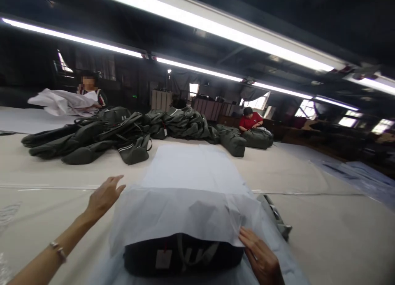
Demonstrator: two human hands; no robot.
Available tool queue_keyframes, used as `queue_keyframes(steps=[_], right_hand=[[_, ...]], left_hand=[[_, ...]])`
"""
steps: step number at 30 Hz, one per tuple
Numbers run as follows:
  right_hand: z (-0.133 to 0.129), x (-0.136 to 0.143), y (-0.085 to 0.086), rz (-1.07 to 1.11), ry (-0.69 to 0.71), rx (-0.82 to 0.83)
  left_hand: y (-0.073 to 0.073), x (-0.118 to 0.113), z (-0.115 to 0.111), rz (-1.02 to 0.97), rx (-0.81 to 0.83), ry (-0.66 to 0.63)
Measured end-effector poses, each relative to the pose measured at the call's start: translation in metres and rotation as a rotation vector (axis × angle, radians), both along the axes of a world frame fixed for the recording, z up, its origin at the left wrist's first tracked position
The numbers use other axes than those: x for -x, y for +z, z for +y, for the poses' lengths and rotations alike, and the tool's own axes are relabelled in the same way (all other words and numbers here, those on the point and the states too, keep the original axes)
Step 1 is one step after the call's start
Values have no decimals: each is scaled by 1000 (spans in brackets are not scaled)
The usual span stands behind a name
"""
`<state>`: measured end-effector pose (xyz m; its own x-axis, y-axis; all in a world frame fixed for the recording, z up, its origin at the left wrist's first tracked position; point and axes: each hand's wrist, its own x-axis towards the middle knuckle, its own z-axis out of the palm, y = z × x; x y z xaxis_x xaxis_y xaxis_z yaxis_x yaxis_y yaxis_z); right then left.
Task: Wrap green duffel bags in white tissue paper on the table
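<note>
From my remote seat, I see the dark bag (140,258) at the near edge of the view, its front showing and its top under a thin white sheet (185,215). The left hand (103,198) is empty, fingers loosely spread in the air beside the sheet. The right hand (261,254) has its fingers on the sheet's near right edge; it looks like a light pinch, but the view is blurred there and I cannot tell whether the thumb closes on it.

What worries me is the lopsided contact. With only the right hand on the sheet, a pull there could skew it, leaving the near left corner short or creased. The sheet already puckers above the right fingers, so a hard tug could tear it from that crease. The strap (182,250) and the white tag (163,259) stand out on the bag's front, and the sheet's edge could catch on either, bending the tag. To the right, a grey-green piece (274,213) lies on the bench (333,219) close by the sheet; a wide sweep of the right arm could snag it.
</note>
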<state>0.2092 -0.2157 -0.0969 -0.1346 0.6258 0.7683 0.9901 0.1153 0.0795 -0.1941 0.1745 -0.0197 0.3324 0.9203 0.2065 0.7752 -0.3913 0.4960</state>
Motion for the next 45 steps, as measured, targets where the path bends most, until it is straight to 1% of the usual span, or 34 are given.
queue_keyframes(steps=[1,2,3,4,5,6,7,8,9,10,12,14,15,17,21,23,25,27,28,30,31,32,33,34,35,37,40,42,45], right_hand=[[3,3,-2,12,0,-8],[5,6,-3,20,2,-16],[7,7,-5,27,2,-23],[8,8,-8,35,3,-29],[9,9,-10,42,4,-34],[10,9,-13,49,5,-39],[10,10,-16,53,4,-42],[11,10,-19,55,1,-44],[11,11,-22,55,-5,-48],[11,11,-26,54,-18,-52],[11,13,-33,63,-55,-54],[9,15,-41,90,-92,-60],[7,16,-45,107,-110,-59],[1,16,-55,140,-148,-54],[-23,8,-77,202,-264,-30],[-43,4,-90,260,-355,-32],[-69,3,-106,387,-473,-63],[-103,12,-125,645,-650,-130],[-123,20,-135,833,-767,-169],[-165,47,-157,1302,-1012,-282],[-185,64,-167,1525,-1106,-343],[-202,82,-177,1711,-1158,-396],[-216,101,-188,1854,-1164,-430],[-226,119,-198,1958,-1134,-440],[-232,136,-208,2033,-1093,-427],[-232,164,-231,2176,-1004,-382],[-213,187,-266,2396,-857,-384],[-194,195,-287,2525,-700,-412],[-169,202,-307,2657,-449,-494]], left_hand=[[22,-22,-1,6,-88,-63],[45,-49,-6,8,-166,-160],[66,-81,-15,52,-322,-345],[85,-115,-28,92,-464,-537],[99,-149,-45,136,-565,-733],[108,-181,-65,179,-630,-920],[110,-209,-86,205,-665,-1089],[107,-231,-107,220,-670,-1236],[98,-247,-126,237,-647,-1357],[86,-257,-141,255,-606,-1453],[56,-260,-160,290,-505,-1573],[31,-251,-165,312,-432,-1610],[22,-247,-164,317,-416,-1607],[10,-241,-160,331,-418,-1581],[1,-246,-160,411,-480,-1547],[-3,-250,-161,440,-512,-1545],[-7,-253,-160,444,-534,-1546],[-12,-254,-159,428,-538,-1548],[-15,-255,-157,417,-535,-1551],[-20,-257,-155,400,-520,-1557],[-23,-258,-154,393,-512,-1559],[-25,-258,-153,387,-502,-1562],[-27,-259,-153,382,-491,-1563],[-28,-259,-152,374,-481,-1564],[-29,-259,-152,363,-474,-1565],[-31,-260,-152,352,-464,-1565],[-33,-261,-151,395,-456,-1553],[-34,-262,-151,429,-460,-1540],[-34,-264,-151,419,-483,-1540]])
